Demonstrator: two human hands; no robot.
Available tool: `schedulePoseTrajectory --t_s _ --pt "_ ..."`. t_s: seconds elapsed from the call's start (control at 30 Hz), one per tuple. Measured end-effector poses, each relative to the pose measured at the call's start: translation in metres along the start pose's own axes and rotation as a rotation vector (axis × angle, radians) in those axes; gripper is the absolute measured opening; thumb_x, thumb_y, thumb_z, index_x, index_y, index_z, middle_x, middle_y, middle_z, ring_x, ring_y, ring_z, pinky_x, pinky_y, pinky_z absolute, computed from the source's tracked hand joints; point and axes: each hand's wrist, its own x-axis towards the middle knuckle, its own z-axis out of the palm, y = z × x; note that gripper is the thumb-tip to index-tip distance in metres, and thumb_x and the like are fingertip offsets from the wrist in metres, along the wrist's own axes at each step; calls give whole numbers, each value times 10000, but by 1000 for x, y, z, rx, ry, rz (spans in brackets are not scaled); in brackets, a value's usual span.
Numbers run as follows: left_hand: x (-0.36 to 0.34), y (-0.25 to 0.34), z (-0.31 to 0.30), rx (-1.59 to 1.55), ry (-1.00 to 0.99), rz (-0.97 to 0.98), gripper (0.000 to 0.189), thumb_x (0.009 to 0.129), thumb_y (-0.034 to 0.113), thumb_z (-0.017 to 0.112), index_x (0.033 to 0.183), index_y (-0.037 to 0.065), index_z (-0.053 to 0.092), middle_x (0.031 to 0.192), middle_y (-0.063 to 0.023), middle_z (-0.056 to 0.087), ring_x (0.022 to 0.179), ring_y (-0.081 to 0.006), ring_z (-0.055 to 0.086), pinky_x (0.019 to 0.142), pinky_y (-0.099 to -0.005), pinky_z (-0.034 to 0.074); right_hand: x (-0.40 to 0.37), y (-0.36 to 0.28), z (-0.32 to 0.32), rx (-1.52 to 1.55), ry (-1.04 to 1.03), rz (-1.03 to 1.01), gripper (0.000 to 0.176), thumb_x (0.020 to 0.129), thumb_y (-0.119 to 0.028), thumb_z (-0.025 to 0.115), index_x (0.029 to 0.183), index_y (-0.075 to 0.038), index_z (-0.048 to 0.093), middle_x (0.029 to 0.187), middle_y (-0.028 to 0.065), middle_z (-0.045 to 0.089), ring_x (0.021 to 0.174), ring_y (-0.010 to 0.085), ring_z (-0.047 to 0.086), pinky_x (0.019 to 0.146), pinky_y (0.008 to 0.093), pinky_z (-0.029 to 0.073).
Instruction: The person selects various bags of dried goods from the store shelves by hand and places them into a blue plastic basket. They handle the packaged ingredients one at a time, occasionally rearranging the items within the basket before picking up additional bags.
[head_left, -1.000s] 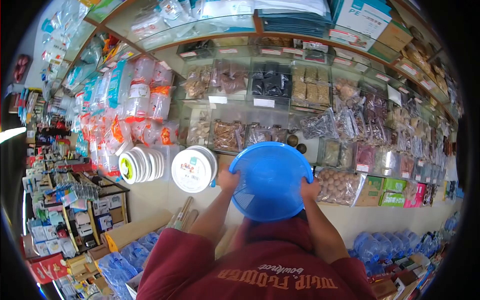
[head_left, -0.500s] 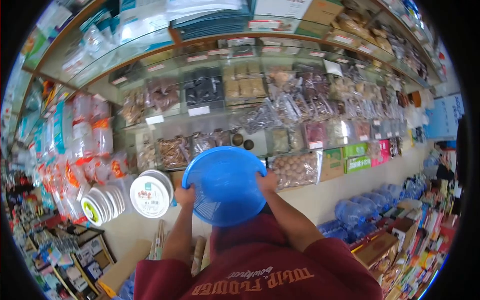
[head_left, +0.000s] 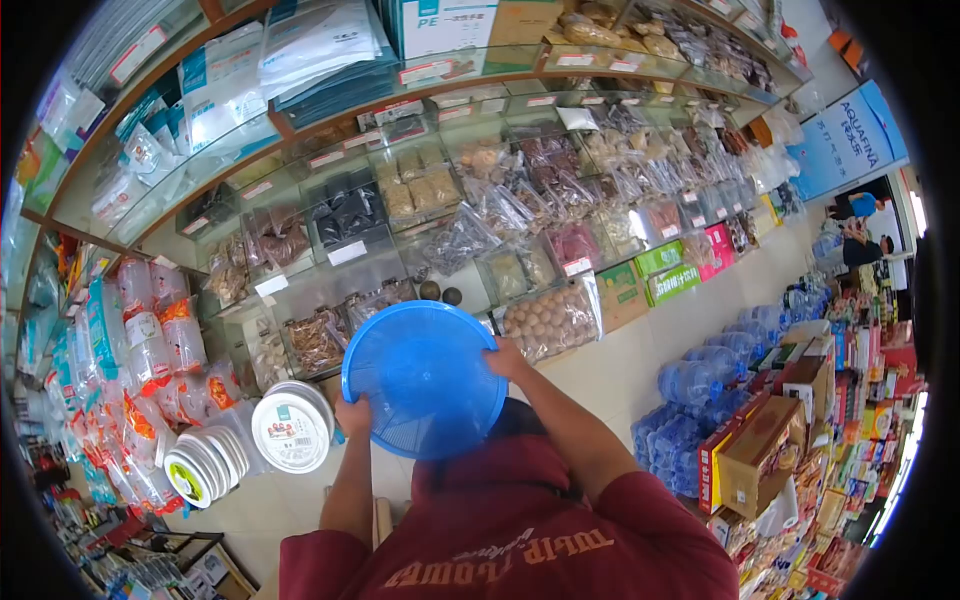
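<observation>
A round blue plastic basket (head_left: 425,375) with a slotted side is held out in front of my chest, its open side facing me. My left hand (head_left: 353,414) grips the rim at its lower left. On the right side of the rim, my right hand (head_left: 508,358) is closed round the edge. Fingers on the far side of the rim are partly hidden. Just beyond the basket are two dark round items (head_left: 441,293) and a bag of round brown goods (head_left: 550,322).
Glass shelves (head_left: 330,270) of bagged dry goods curve ahead. Stacked white lidded tubs (head_left: 292,430) stand at the left. Blue water bottles (head_left: 695,375) and a cardboard box (head_left: 762,455) are on the right. Farther right is a person (head_left: 865,248) in dark clothing.
The view has turned and shifted, showing more of the right side. The basket sits slightly farther left and lower in view, still held by both hands.
</observation>
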Motion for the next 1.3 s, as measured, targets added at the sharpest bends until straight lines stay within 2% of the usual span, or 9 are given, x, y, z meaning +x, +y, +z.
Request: schedulePoseTrajectory --t_s 0.17,0.23,0.37,0.53,0.7,0.8,0.97,1.17,1.3 --pt "-37 20 -8 -330 -361 -165 338 739 143 635 1047 14 587 852 -104 647 699 -228 620 680 -377 491 -48 9 -36 276 -70 168 266 780 -122 580 1028 -50 644 896 133 666 787 223 639 725 343 502" --pt "-47 -24 28 -251 -267 210 306 757 102 611 1050 32 560 856 -78 632 709 -179 613 614 -325 484 -64 36 -46 613 -76 155 268 775 -64 569 1029 -10 636 901 129 661 755 212 633 684 333 508" --pt "-88 32 37 -369 -550 129 171 840 130 612 976 44 556 812 -44 618 741 -100 600 585 -240 472 -95 88 -80 786 40 312 259 749 -22 559 998 30 610 840 117 643 707 205 628 594 326 521" --pt "-127 82 70 -489 -868 150 193 853 132 594 1008 18 585 844 -75 650 741 -124 616 663 -253 485 -116 150 -124 1067 198 364 261 719 28 511 973 45 570 825 129 618 682 245 624 583 349 538" --pt "-148 96 109 -361 -851 300 167 844 138 596 951 11 612 787 -78 652 721 -124 619 657 -255 484 -114 199 -174 1278 267 385 317 713 34 493 1028 41 526 911 149 596 771 299 621 637 428 543" --pt "-159 108 131 -279 -842 223 176 858 157 587 972 24 612 804 -78 653 723 -128 616 654 -255 486 -106 231 -206 1360 292 378 392 722 25 481 1114 30 479 1019 162 564 871 328 602 692 477 534" --pt "-173 152 185 -565 -932 -296 235 914 207 502 1078 43 537 1006 -97 623 843 -195 623 683 -317 499 -100 269 -254 1443 310 356 484 732 8 463 1213 3 415 1110 167 525 966 345 573 786 498 514" --pt "-142 208 279 -1080 -854 -709 390 910 248 478 1221 19 419 1250 -157 481 1083 -267 528 895 -377 443 -108 301 -284 1457 315 403 497 755 2 444 1245 30 372 1180 187 494 1046 354 538 851 485 481" --pt "-130 230 322 -1050 -761 -695 441 896 240 489 1250 0 384 1287 -164 442 1098 -268 512 910 -366 438 -120 315 -294 1456 315 422 515 741 -2 449 1248 35 369 1175 182 499 1060 349 533 870 482 473"
